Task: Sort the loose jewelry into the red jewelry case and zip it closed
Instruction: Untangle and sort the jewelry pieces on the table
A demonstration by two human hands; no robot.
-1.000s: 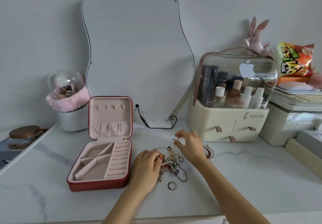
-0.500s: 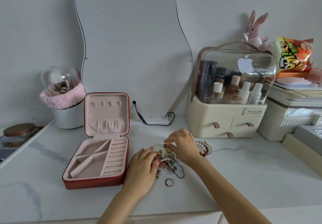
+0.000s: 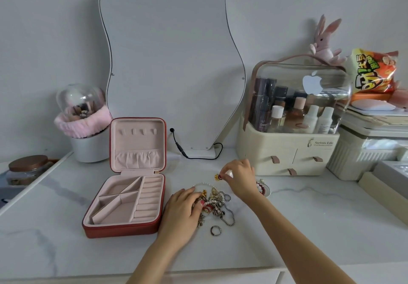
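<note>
The red jewelry case [image 3: 123, 204] lay open left of the tangled jewelry pile [image 3: 215, 204], whose pieces were hard to separate. The left hand [image 3: 182, 215] covered the pile's left edge, fingers curled into it. The right hand [image 3: 239, 179] pinched a small gold piece [image 3: 218, 177] above the pile's far side.

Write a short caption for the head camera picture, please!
Right hand pinches a small gold piece above the jewelry pile; left hand rests on it beside the open red case.

Bright, soft, even daylight, faint shadows under arms on bench [image 3: 309, 228], mild glare on clear organizer lid [image 3: 287, 74], wide-angle bowing at edges, slight overall softness
</note>
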